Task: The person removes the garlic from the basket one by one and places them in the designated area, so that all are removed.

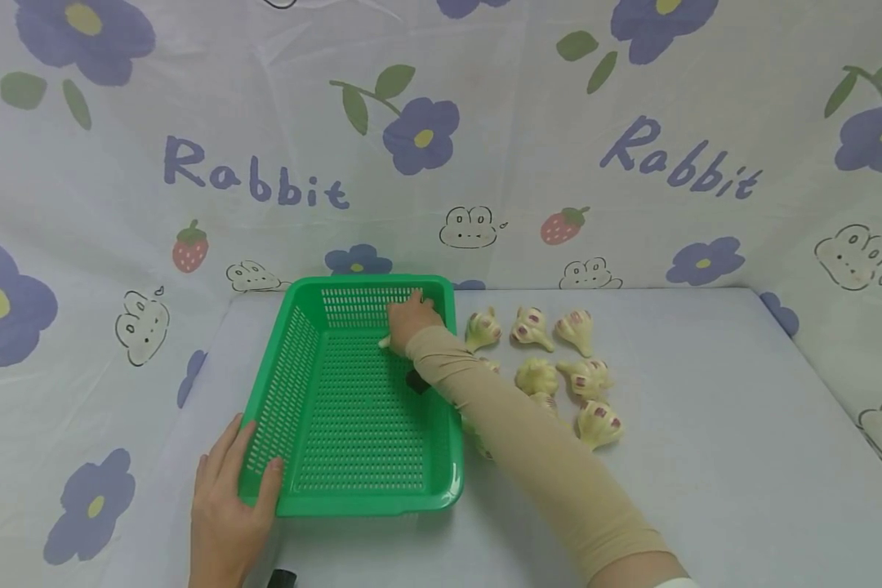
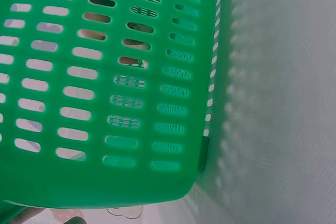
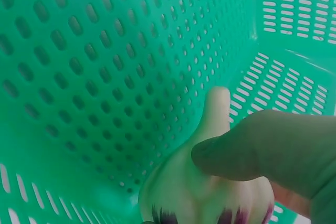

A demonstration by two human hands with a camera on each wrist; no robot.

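Note:
My right hand [image 1: 412, 317] reaches into the far right part of the green basket [image 1: 268, 392]. It grips a garlic bulb [image 3: 202, 187], pale with purple streaks, low beside the perforated wall. In the right wrist view the thumb [image 3: 231, 153] presses on the bulb near its stem; the other fingers are mostly hidden. At the basket's near left corner, my left hand [image 1: 228, 498] holds the rim, with its thumb reaching over to the inner side. The left wrist view shows mostly the basket's slotted wall [image 2: 89, 98], and the left fingers are largely out of sight there.
Several garlic bulbs [image 1: 535, 376] lie in loose rows on the white table [image 1: 706, 457] right of the basket, some hidden by my right forearm. A patterned cloth [image 1: 514, 147] rises behind and at both sides. A dark object [image 1: 282, 579] shows at the bottom edge.

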